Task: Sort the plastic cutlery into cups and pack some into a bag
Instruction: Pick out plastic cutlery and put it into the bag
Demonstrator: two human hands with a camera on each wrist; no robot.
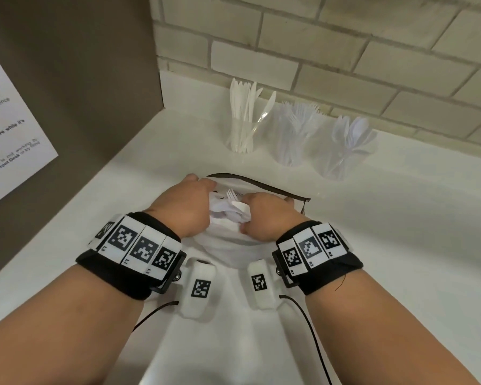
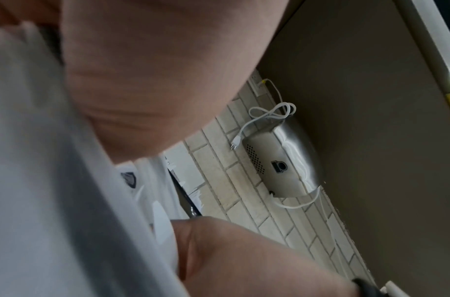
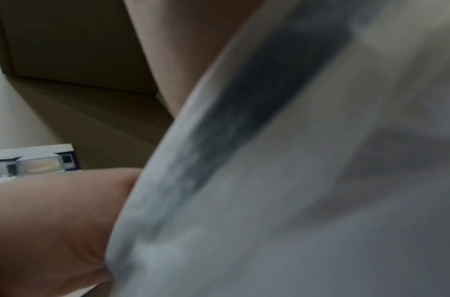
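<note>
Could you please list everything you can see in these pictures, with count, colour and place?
cup of knives: one, clear with white knives, back of counter, leftmost.
cup of forks: one, clear with white forks, middle.
cup of spoons: one, clear with white spoons, rightmost.
bag: one, white with dark zipper edge, on the counter in front of the cups.
cutlery bundle: several white pieces, at the bag's mouth between the hands.
counter: one, white.
brick wall: pale, behind the cups.
printed notice: one, white, left panel.
left hand: grips the bag.
right hand: grips the bag.
</note>
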